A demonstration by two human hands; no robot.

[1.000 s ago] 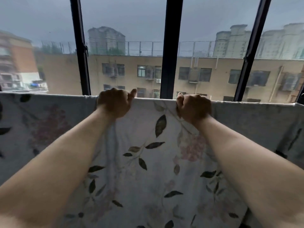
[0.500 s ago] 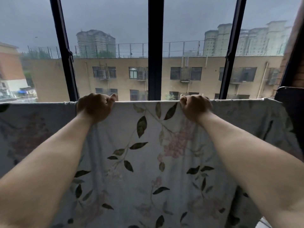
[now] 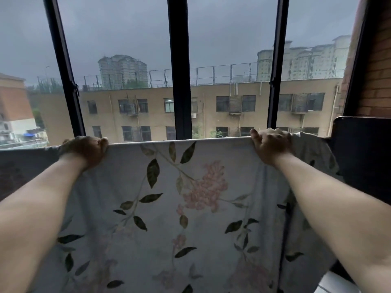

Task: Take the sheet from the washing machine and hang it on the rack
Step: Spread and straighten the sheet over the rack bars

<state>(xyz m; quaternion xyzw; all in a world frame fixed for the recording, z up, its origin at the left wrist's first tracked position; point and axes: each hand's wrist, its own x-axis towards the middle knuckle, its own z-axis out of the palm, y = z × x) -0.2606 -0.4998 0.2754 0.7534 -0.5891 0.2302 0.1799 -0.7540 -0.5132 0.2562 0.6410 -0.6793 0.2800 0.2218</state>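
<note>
the floral sheet (image 3: pixel 160 240) is hanging across the rack by the window (image 3: pixel 179 81), soft, limp, probably damp-heavy, so its top fold is offering the best hold. the left hand (image 3: pixel 84 151) and right hand (image 3: pixel 270 144) are gripping that fold, well apart. the rack itself is hiding under cloth.

A big window has three black bars: a left bar (image 3: pixel 65 81), a middle bar (image 3: pixel 179 70) and a right bar (image 3: pixel 277 70). Through the glass the sky (image 3: pixel 127 24) is dark and grey. A long tan building (image 3: pixel 211 98) with many small windows stands across the way. A wire fence (image 3: pixel 222 72) runs along its roof. A tall tower (image 3: pixel 122 69) rises behind it, and pale tall blocks (image 3: pixel 306 60) stand further right. An orange building (image 3: pixel 14 98) is at the window's left edge. A brick wall (image 3: pixel 376 70) is at the right edge, with a black panel (image 3: pixel 364 157) below it.
</note>
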